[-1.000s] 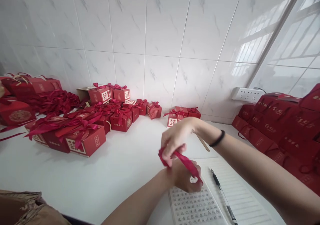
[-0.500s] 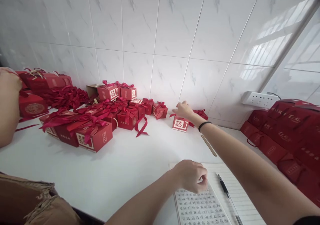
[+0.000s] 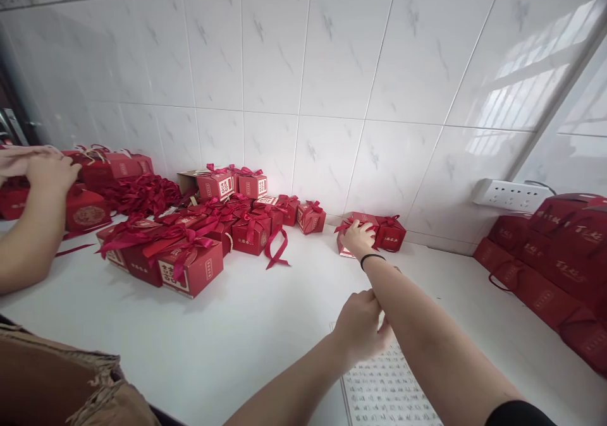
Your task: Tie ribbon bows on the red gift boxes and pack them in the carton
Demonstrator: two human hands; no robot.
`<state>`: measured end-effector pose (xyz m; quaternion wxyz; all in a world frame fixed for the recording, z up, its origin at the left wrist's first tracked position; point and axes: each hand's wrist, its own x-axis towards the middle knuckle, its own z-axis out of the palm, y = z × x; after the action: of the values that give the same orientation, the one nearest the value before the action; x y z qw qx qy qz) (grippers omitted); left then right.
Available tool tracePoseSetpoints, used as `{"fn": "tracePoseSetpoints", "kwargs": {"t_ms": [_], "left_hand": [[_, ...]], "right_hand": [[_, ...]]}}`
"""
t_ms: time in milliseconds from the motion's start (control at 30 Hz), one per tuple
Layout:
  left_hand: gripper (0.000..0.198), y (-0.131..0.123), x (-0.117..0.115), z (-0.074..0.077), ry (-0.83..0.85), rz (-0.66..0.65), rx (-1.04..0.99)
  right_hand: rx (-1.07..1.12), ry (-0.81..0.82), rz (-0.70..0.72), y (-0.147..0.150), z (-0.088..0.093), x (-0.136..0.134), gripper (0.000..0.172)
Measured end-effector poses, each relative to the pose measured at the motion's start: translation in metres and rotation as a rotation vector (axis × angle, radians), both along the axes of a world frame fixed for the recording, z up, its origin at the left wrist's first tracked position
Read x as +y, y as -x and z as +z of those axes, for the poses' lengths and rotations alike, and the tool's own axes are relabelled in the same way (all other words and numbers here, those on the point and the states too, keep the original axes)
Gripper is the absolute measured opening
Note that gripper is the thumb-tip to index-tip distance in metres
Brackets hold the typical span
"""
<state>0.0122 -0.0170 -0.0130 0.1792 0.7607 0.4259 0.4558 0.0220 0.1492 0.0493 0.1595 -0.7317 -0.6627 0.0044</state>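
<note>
Indoor workspace (home or shop unclear): wall tiles (image 3: 327, 160), white table (image 3: 246, 325), ribboned boxes (image 3: 202, 273).

Bright, soft light; barred glare on the wall (image 3: 526, 75) at right, faint shadows under left boxes (image 3: 193, 269), stretched edges.

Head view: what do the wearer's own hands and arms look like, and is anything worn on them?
The left hand and right hand are ungloved. A thin black band circles the right wrist. Farther up that arm, black fabric, perhaps a sleeve's edge, shows. The left forearm is bare where visible.
</note>
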Motion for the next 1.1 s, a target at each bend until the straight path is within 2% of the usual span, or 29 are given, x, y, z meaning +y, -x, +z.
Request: {"fn": "tracePoseSetpoints", "kwargs": {"t_ms": [133, 233, 300, 400, 500, 633, 733, 900, 1033, 1100], "left_hand": [[0.015, 0.001, 0.002, 0.009, 0.258, 0.14, -0.405], [0.015, 0.002, 0.003, 0.01, 0.307, 0.16, -0.613], [0.014, 0.003, 0.003, 0.008, 0.214, 0.118, -0.678], [0.015, 0.005, 0.001, 0.006, -0.06, 0.057, -0.631], [0.009, 0.007, -0.002, 0.01, -0.34, 0.04, -0.52], [0.003, 0.007, -0.006, 0.018, -0.593, 0.047, -0.404], [0.005, 0.005, -0.009, 0.019, -0.656, 0.065, -0.359], [0.006, 0.001, -0.015, 0.016, -0.629, 0.015, -0.322], [0.009, -0.002, -0.016, 0.016, -0.568, -0.012, -0.32], [0.009, -0.003, -0.013, 0.015, -0.515, 0.027, -0.353]], "right_hand": [[-0.133, -0.053, 0.059, -0.009, -0.003, -0.01, 0.06], [-0.248, -0.09, 0.177, -0.003, 0.004, -0.029, 0.055], [-0.322, -0.154, 0.302, 0.005, 0.015, -0.044, 0.05], [-0.422, -0.385, 0.497, 0.014, 0.041, -0.069, 0.044], [-0.389, -0.553, 0.538, 0.014, 0.066, -0.092, 0.038], [-0.355, -0.607, 0.561, 0.01, 0.081, -0.116, 0.032], [-0.338, -0.609, 0.55, 0.007, 0.082, -0.125, 0.03], [-0.353, -0.611, 0.544, -0.001, 0.076, -0.122, 0.029], [-0.388, -0.541, 0.51, -0.013, 0.061, -0.106, 0.03], [-0.406, -0.484, 0.505, -0.02, 0.049, -0.096, 0.033]]}}
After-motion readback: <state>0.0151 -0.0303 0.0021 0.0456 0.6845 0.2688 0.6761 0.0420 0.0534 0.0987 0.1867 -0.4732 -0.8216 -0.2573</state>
